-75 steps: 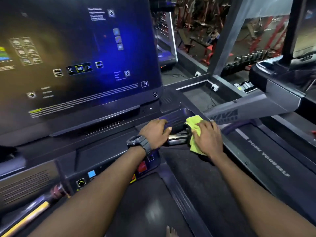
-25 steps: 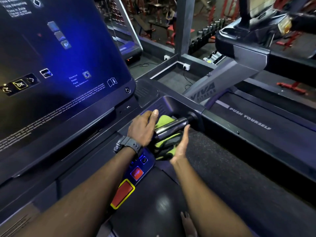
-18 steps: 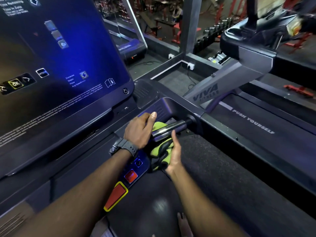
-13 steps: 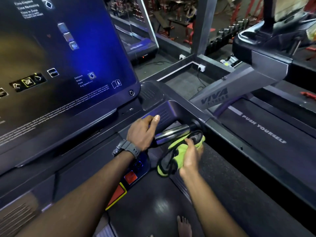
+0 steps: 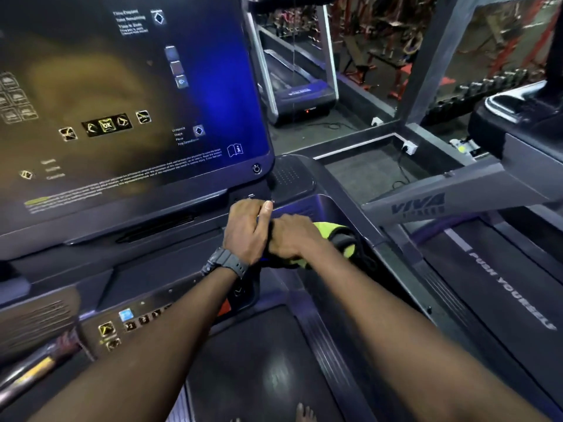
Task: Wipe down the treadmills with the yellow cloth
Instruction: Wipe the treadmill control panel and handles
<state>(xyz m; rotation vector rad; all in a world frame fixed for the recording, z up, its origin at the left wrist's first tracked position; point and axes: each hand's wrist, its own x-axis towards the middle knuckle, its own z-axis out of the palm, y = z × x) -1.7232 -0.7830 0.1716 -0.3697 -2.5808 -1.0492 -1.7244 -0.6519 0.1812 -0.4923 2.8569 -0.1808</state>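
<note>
1. The right hand (image 5: 292, 239) has its grip closed around the yellow cloth (image 5: 336, 236), bunched over the handlebar at the right end of the treadmill console (image 5: 170, 269).
2. The cloth protrudes from the right side of the fist, yellow with dark edging.
3. The left hand (image 5: 246, 229), a wristwatch (image 5: 224, 263) on its wrist, lies against the right hand; its fingers curve over the console, grip state cannot be told.
4. The display screen (image 5: 128, 95) stands above the hands.
5. A second treadmill (image 5: 493, 281) is on the right.
</note>
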